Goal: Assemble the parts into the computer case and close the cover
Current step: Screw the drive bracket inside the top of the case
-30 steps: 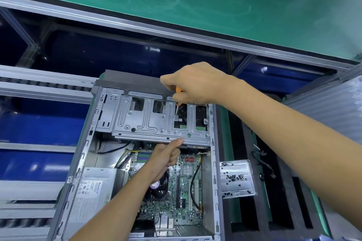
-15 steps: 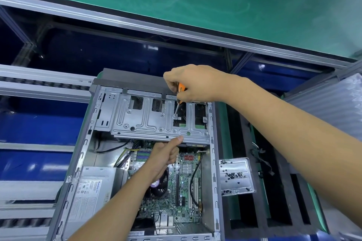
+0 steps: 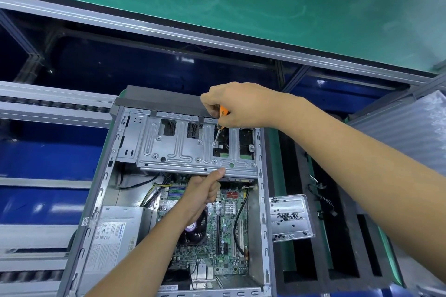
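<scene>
An open grey computer case (image 3: 96, 200) lies on its side, with the green motherboard (image 3: 229, 236) and the power supply (image 3: 113, 243) inside. A silver drive cage (image 3: 183, 149) spans its far end. My right hand (image 3: 241, 103) grips an orange-handled screwdriver (image 3: 223, 112), and its tip sits on a screw (image 3: 214, 143) in the cage. My left hand (image 3: 200, 193) is inside the case with fingers curled and the thumb pressing up on the cage's near edge.
A small metal tray (image 3: 289, 217) with several black screws sits right of the case. Black foam slots (image 3: 342, 236) with loose cables lie further right. A green belt (image 3: 241, 2) runs across the back, and roller rails (image 3: 36, 101) are on the left.
My right hand has turned slightly on the screwdriver, showing more of the orange handle. My left thumb stays on the cage edge.
</scene>
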Demonstrator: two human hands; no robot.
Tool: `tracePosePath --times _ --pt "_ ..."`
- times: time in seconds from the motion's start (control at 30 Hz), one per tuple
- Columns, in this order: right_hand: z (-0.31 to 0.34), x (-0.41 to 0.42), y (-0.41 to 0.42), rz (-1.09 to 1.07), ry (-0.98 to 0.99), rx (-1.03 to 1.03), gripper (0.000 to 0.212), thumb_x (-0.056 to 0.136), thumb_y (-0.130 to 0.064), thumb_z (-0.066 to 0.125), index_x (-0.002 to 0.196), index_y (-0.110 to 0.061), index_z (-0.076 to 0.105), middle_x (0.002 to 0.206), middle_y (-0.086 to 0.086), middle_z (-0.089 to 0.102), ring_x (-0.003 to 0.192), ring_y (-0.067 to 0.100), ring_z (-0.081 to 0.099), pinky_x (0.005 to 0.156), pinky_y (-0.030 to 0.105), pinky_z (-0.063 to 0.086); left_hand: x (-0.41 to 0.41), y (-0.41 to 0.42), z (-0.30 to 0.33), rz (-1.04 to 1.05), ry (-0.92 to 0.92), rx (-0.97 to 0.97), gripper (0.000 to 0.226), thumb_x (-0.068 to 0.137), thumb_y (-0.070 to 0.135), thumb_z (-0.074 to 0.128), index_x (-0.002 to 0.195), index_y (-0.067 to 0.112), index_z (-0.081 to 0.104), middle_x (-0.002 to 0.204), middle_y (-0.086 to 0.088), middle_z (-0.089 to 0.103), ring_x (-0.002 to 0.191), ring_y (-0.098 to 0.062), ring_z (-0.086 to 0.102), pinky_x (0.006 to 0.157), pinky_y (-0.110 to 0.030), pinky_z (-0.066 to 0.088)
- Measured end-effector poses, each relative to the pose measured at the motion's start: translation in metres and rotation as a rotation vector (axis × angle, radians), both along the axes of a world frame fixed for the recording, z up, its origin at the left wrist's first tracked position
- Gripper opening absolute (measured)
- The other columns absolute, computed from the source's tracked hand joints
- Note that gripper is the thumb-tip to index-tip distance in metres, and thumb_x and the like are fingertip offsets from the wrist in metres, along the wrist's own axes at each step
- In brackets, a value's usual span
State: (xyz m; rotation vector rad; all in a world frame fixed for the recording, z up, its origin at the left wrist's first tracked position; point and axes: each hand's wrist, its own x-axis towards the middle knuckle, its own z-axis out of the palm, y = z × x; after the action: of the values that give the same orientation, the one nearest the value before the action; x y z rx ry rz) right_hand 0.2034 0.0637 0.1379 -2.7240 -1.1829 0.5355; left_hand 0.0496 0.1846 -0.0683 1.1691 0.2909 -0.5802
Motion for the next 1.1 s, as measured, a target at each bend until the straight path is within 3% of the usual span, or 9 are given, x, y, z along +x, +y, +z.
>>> tracePosePath --times 0.17,0.4,0.47,0.63,0.8,0.87,0.97,1.03,1.1 --pt "-0.0002 -0.0023 0.0022 0.02 0.054 0.026 0.029 0.081 -0.004 0.06 0.089 -0.028 0.047 0.095 -0.009 0.051 0.081 0.012 0.058 0.056 0.032 0.032 0.0008 0.0003 0.0035 -0.019 0.001 -0.002 0.053 0.078 0.056 0.072 0.047 0.028 0.04 0.052 0.003 0.02 0.052 -0.017 0.015 0.053 -0.019 0.032" --pt "0.0004 -0.0019 0.002 0.068 -0.152 -0.015 0.028 0.086 -0.021 0.065 0.095 -0.029 0.04 0.08 -0.009 0.055 0.066 0.014 0.054 0.052 0.03 0.032 0.0004 0.0012 0.0027 -0.036 -0.005 -0.006 0.054 0.08 0.057 0.071 0.042 0.027 0.047 0.051 0.004 0.02 0.053 -0.018 0.015 0.054 -0.014 0.038" --pt "0.0003 -0.0029 0.0021 0.091 -0.152 -0.023 0.025 0.087 -0.021 0.064 0.098 -0.029 0.043 0.086 -0.009 0.055 0.065 0.009 0.052 0.051 0.03 0.031 0.0004 0.0014 0.0017 -0.039 -0.007 -0.006 0.055 0.081 0.058 0.07 0.043 0.027 0.046 0.051 0.004 0.02 0.052 -0.018 0.015 0.055 -0.013 0.04" --pt "0.0017 -0.005 0.0045 0.057 -0.003 0.017 0.035 0.078 0.003 0.055 0.096 -0.027 0.05 0.097 -0.009 0.052 0.078 0.013 0.056 0.055 0.034 0.038 0.0005 0.0017 0.0008 -0.033 -0.013 -0.001 0.054 0.08 0.058 0.071 0.046 0.03 0.041 0.052 0.002 0.019 0.053 -0.019 0.014 0.055 -0.013 0.039" --pt "0.0014 -0.0004 0.0016 0.061 -0.188 -0.062 0.023 0.088 -0.022 0.063 0.092 -0.028 0.042 0.07 -0.008 0.054 0.057 0.011 0.05 0.049 0.029 0.029 0.0008 0.0017 0.0036 -0.04 -0.01 -0.008 0.054 0.081 0.057 0.07 0.044 0.028 0.044 0.052 0.002 0.019 0.053 -0.018 0.015 0.056 -0.014 0.04" --pt "0.0009 -0.0007 -0.0005 0.06 -0.139 -0.044 0.02 0.089 -0.022 0.061 0.092 -0.029 0.043 0.079 -0.008 0.056 0.06 0.01 0.051 0.051 0.03 0.03 0.0006 0.0017 0.0042 -0.049 -0.009 -0.009 0.053 0.083 0.055 0.068 0.042 0.027 0.049 0.053 0.002 0.019 0.054 -0.019 0.014 0.056 -0.014 0.04" --pt "0.0032 -0.0039 0.0009 0.026 0.056 0.043 0.038 0.079 0.0 0.061 0.1 -0.028 0.046 0.099 -0.007 0.048 0.075 0.01 0.055 0.054 0.032 0.037 0.0003 0.0022 0.0039 -0.052 -0.002 -0.005 0.054 0.084 0.055 0.067 0.042 0.027 0.049 0.052 0.003 0.019 0.054 -0.018 0.014 0.057 -0.013 0.041" --pt "0.0043 -0.0035 0.0024 0.041 0.054 0.035 0.038 0.076 0.006 0.057 0.097 -0.024 0.046 0.093 -0.007 0.052 0.081 0.016 0.056 0.056 0.037 0.041 0.0005 0.0026 0.0032 -0.055 0.0 -0.005 0.054 0.084 0.055 0.067 0.042 0.027 0.048 0.053 0.002 0.019 0.054 -0.018 0.014 0.058 -0.013 0.041" --pt "0.0049 -0.0003 0.0033 0.054 -0.046 0.003 0.032 0.08 -0.001 0.06 0.094 -0.024 0.043 0.077 -0.008 0.052 0.068 0.016 0.053 0.051 0.034 0.034 0.0007 0.0025 0.0025 -0.057 -0.004 -0.004 0.054 0.084 0.055 0.067 0.042 0.026 0.05 0.054 0.002 0.018 0.054 -0.019 0.014 0.057 -0.013 0.04"
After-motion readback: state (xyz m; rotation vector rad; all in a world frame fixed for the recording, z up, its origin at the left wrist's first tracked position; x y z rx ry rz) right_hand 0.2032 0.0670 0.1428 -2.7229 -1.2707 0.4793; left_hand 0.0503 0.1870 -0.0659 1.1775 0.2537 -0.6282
